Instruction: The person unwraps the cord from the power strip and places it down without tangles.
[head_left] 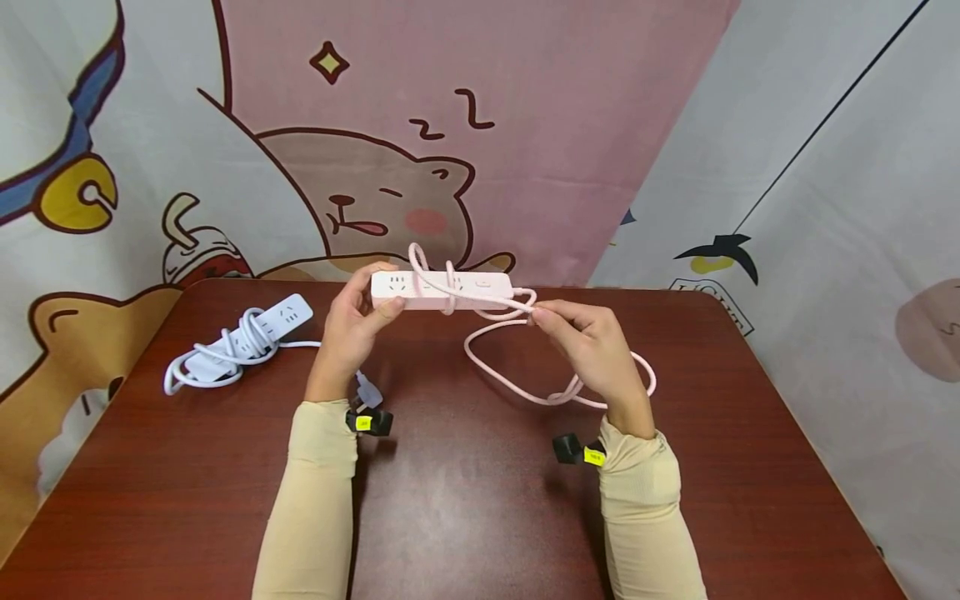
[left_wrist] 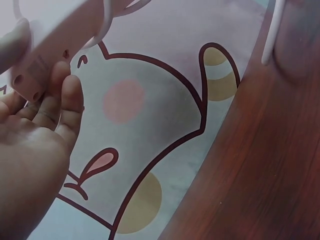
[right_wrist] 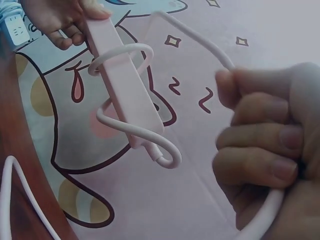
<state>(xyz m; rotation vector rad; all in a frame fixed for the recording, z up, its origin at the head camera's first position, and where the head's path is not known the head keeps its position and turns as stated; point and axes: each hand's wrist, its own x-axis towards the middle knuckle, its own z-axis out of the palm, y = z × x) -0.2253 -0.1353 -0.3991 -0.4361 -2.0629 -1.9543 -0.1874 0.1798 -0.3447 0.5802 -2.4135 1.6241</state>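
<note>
A pink power strip point(head_left: 487, 288) is held up over the far part of the table, its sockets facing the head camera. My left hand point(head_left: 352, 323) grips its left end, thumb on the front edge and fingers behind. In the left wrist view the strip's back point(left_wrist: 47, 55) shows screw holes. Loose turns of its pink cord point(right_wrist: 122, 49) circle the strip's middle and end. My right hand point(head_left: 596, 346) pinches the cord to the right of the strip, other fingers curled round it. From there the cord point(head_left: 510, 385) drops in a loop onto the table.
On the left of the brown table point(head_left: 465, 508) lies a white power strip point(head_left: 288, 317) with its own cord wrapped round it. Its plug point(head_left: 367, 390) lies beside my left wrist. A cartoon-print curtain point(head_left: 555, 150) hangs behind the table's far edge.
</note>
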